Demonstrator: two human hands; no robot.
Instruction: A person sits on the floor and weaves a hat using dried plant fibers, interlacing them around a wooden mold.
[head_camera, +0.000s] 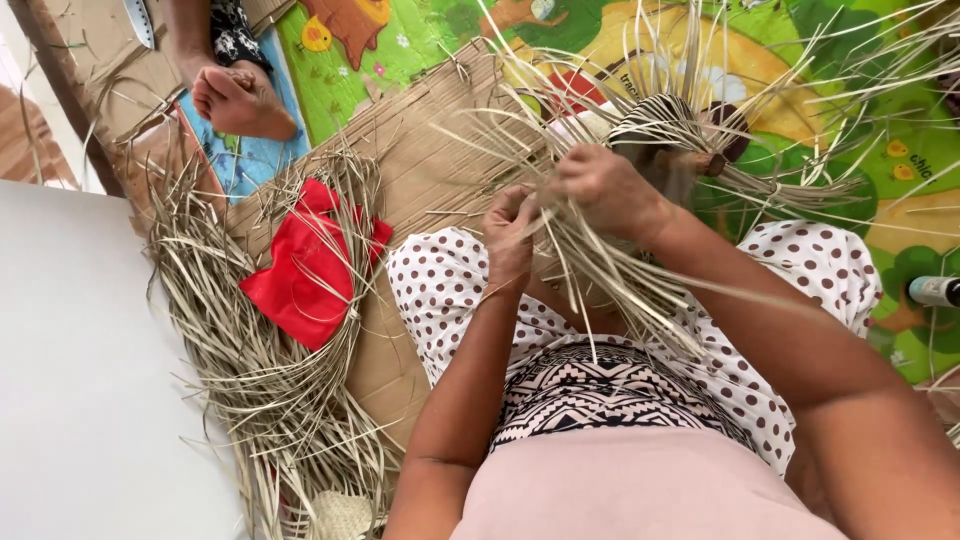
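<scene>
Dried straw strips (600, 270) fan over our lap from the half-woven piece (665, 125), our left hand (508, 235) pinching a few, our right hand (605, 190) closed around the bundle; we'd best keep tension even.

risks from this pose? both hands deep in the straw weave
1. Long loose strips trail from the woven piece across the lap; the right hand or left hand could snag one and perhaps pull the weave loose.
2. Stiff strip ends fan out toward the face and forearms, so a poke or scratch seems possible.
3. The straw pile half buries the red bag; grabbing fresh strips might drag it along.
</scene>
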